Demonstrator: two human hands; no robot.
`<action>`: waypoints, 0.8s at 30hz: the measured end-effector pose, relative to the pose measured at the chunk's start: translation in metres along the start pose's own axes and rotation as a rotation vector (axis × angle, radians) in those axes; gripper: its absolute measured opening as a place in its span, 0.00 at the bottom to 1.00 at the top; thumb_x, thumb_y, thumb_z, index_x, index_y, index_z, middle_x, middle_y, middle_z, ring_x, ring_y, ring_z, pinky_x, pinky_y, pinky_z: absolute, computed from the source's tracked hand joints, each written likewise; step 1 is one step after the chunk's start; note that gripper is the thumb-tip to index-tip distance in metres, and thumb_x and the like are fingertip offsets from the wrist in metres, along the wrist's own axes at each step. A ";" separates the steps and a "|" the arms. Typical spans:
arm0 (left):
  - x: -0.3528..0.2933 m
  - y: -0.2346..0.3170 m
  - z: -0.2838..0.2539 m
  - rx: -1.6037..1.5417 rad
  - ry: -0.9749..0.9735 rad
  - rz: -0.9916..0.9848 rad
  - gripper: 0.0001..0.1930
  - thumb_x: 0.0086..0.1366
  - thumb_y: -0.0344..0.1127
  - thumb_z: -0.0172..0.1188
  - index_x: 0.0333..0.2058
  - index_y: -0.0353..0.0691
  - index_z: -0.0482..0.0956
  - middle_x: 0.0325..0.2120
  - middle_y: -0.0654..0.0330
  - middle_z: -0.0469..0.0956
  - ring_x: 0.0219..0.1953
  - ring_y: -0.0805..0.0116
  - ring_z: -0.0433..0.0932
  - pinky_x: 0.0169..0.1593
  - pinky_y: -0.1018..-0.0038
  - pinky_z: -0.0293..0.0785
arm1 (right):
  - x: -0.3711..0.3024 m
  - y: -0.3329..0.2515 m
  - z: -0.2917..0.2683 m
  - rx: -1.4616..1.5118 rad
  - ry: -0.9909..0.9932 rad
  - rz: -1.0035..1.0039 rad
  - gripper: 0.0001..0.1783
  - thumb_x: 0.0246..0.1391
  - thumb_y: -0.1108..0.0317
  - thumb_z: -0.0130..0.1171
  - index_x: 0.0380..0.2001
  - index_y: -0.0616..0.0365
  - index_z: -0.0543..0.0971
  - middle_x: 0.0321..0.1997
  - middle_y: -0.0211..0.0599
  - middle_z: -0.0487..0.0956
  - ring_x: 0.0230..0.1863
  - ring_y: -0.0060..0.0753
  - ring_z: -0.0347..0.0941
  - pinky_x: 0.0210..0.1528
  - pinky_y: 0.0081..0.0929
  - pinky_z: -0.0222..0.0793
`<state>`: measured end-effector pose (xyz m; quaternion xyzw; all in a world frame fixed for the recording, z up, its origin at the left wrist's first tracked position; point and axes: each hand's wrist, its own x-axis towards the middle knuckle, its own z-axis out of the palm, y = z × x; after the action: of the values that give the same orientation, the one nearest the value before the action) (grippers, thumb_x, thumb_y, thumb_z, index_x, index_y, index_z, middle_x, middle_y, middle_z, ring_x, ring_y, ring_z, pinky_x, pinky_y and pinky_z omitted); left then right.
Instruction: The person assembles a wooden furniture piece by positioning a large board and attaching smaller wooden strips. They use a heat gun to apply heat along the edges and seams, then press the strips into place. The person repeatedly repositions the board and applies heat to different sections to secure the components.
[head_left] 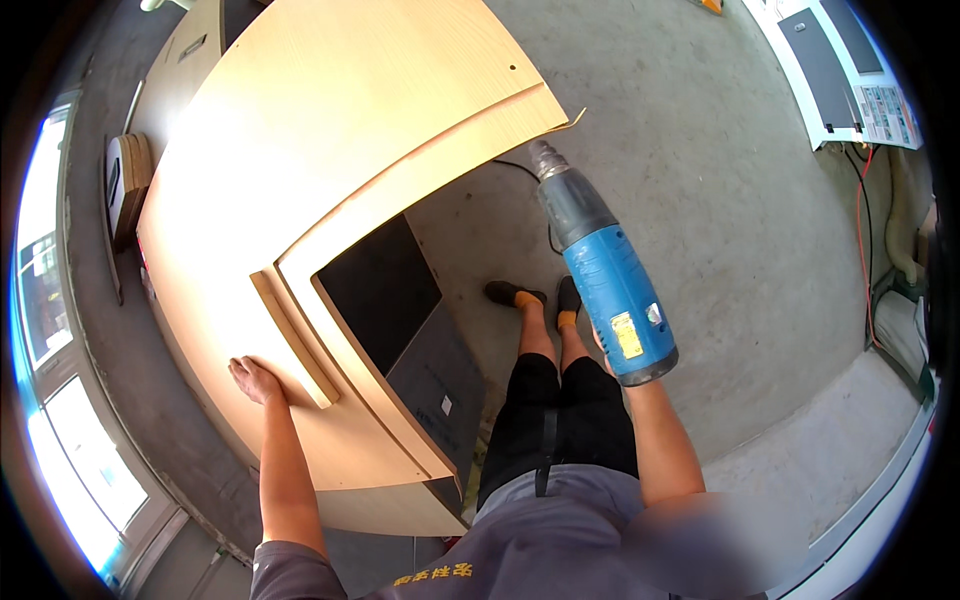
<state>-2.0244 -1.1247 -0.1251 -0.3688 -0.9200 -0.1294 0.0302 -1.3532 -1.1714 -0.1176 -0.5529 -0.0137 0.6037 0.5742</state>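
My right hand point(600, 341), mostly hidden behind the tool, is closed around a blue and black heat gun point(612, 275). The metal nozzle points at the far right corner of a light wood-grain panel point(360, 110), a short gap away from its edge. At that corner a thin strip of edge banding point(572, 122) sticks out loose. Flat on the panel's left part rests my left hand point(255, 380), fingers apart and holding nothing. Just right of it lies a narrow wooden strip point(293, 340), beside the panel's cut-out.
Below the cut-out are dark boards point(440, 370). A black cord point(550, 238) runs over the concrete floor point(740, 220) behind the heat gun. Stacked boards point(130, 175) lean at the left wall near the window. A white and grey machine point(830, 70) stands at the far right.
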 end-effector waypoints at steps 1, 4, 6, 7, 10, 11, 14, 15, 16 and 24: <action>0.000 -0.001 0.000 0.002 -0.003 0.001 0.33 0.73 0.51 0.39 0.65 0.28 0.63 0.68 0.45 0.60 0.70 0.49 0.55 0.72 0.61 0.49 | -0.001 -0.002 -0.005 -0.027 -0.034 -0.015 0.12 0.66 0.64 0.52 0.47 0.59 0.74 0.43 0.37 0.78 0.39 0.31 0.76 0.43 0.28 0.75; 0.002 0.002 0.001 -0.002 -0.008 0.002 0.34 0.73 0.52 0.39 0.65 0.29 0.62 0.68 0.45 0.59 0.71 0.50 0.55 0.72 0.61 0.49 | 0.008 0.003 -0.017 -0.513 -0.177 -0.434 0.17 0.67 0.60 0.51 0.53 0.59 0.72 0.49 0.41 0.78 0.45 0.35 0.78 0.46 0.29 0.77; 0.001 0.003 0.000 -0.015 -0.007 -0.010 0.34 0.73 0.52 0.39 0.65 0.29 0.61 0.68 0.46 0.59 0.71 0.50 0.54 0.72 0.61 0.48 | 0.005 0.002 -0.018 -0.070 -0.081 -0.115 0.15 0.66 0.63 0.53 0.50 0.60 0.74 0.47 0.41 0.79 0.45 0.34 0.78 0.44 0.28 0.77; 0.001 0.003 0.001 -0.011 -0.010 -0.011 0.34 0.73 0.52 0.39 0.66 0.29 0.61 0.68 0.46 0.59 0.71 0.51 0.54 0.72 0.61 0.48 | 0.007 0.000 -0.019 -0.113 -0.081 -0.117 0.12 0.65 0.66 0.54 0.48 0.60 0.75 0.44 0.40 0.79 0.43 0.33 0.78 0.43 0.28 0.75; -0.003 0.002 -0.003 0.001 -0.018 -0.015 0.34 0.73 0.52 0.39 0.66 0.29 0.61 0.69 0.46 0.58 0.71 0.51 0.54 0.72 0.62 0.48 | 0.000 -0.019 0.008 -0.707 -0.182 -0.654 0.04 0.62 0.75 0.56 0.39 0.61 0.77 0.36 0.35 0.78 0.37 0.29 0.76 0.37 0.26 0.72; -0.002 0.004 -0.002 -0.007 -0.016 -0.015 0.34 0.73 0.52 0.39 0.66 0.29 0.61 0.69 0.46 0.58 0.71 0.51 0.54 0.72 0.62 0.48 | 0.001 -0.026 0.015 -0.716 -0.168 -0.697 0.03 0.62 0.75 0.56 0.38 0.61 0.76 0.35 0.34 0.78 0.36 0.28 0.75 0.36 0.26 0.71; -0.003 0.008 -0.002 -0.006 -0.019 -0.023 0.34 0.73 0.52 0.39 0.66 0.30 0.61 0.69 0.46 0.58 0.71 0.51 0.54 0.72 0.62 0.48 | 0.002 -0.010 -0.008 -0.659 -0.093 -0.422 0.02 0.62 0.74 0.56 0.37 0.60 0.76 0.34 0.34 0.77 0.34 0.27 0.74 0.35 0.26 0.70; -0.003 0.009 -0.002 -0.001 -0.022 -0.026 0.34 0.73 0.52 0.39 0.66 0.30 0.61 0.69 0.46 0.58 0.71 0.51 0.54 0.72 0.62 0.48 | 0.003 -0.008 -0.014 -0.553 -0.085 -0.331 0.02 0.62 0.74 0.56 0.37 0.60 0.75 0.34 0.34 0.77 0.34 0.27 0.74 0.35 0.26 0.70; -0.003 0.011 -0.001 -0.002 -0.019 -0.021 0.34 0.73 0.52 0.39 0.66 0.30 0.61 0.68 0.46 0.58 0.71 0.51 0.54 0.72 0.62 0.48 | 0.004 -0.007 -0.019 -0.558 -0.099 -0.372 0.02 0.62 0.74 0.56 0.37 0.60 0.75 0.34 0.33 0.77 0.34 0.27 0.73 0.36 0.26 0.70; 0.002 0.000 0.000 0.013 -0.013 -0.006 0.34 0.73 0.52 0.40 0.65 0.29 0.62 0.68 0.46 0.59 0.70 0.50 0.55 0.72 0.61 0.49 | -0.004 -0.018 -0.001 0.051 -0.084 0.050 0.05 0.62 0.72 0.56 0.40 0.58 0.77 0.36 0.34 0.78 0.38 0.29 0.76 0.39 0.26 0.73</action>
<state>-2.0258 -1.1235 -0.1247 -0.3668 -0.9220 -0.1211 0.0262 -1.3415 -1.1689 -0.1042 -0.5124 -0.0085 0.6406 0.5719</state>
